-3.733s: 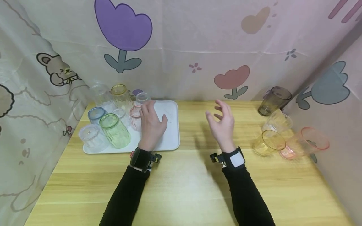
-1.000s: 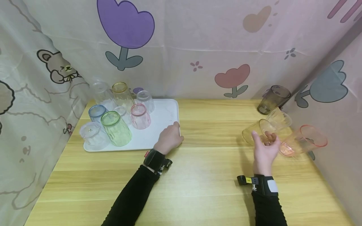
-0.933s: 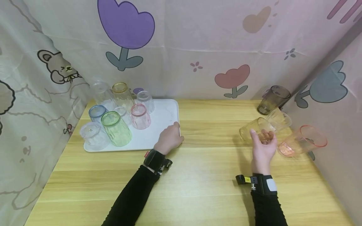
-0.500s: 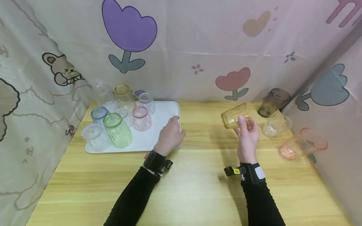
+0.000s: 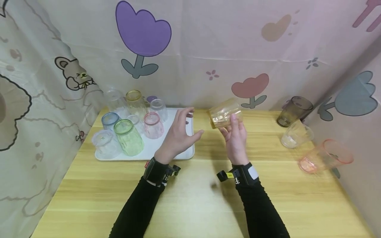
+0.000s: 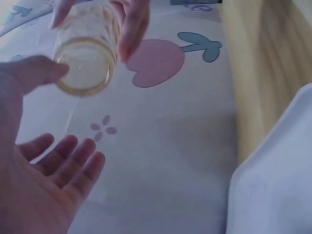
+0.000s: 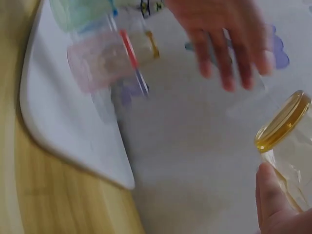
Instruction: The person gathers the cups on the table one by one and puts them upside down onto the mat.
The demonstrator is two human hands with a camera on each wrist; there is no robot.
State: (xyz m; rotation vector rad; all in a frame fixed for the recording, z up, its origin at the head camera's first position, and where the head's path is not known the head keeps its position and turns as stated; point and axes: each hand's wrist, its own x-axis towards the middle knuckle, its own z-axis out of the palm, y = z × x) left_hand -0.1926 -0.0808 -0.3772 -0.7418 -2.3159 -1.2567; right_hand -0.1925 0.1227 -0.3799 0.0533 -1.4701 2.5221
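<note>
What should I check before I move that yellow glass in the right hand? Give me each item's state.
1. Right hand holding the yellow glass: ok, thumb and fingers are on it.
2. Yellow glass upright: not ok, it is tilted well over.
3. Left hand free: ok, open and holding nothing.
4. Bare space on the tray: ok, its right end shows bare in the right wrist view.
5. Yellow glass without chips: cannot tell, detail too small.

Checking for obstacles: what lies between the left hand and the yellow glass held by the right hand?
No object: in the head view, the gap between the left hand and yellow glass is bare, with tabletop showing behind it.
</note>
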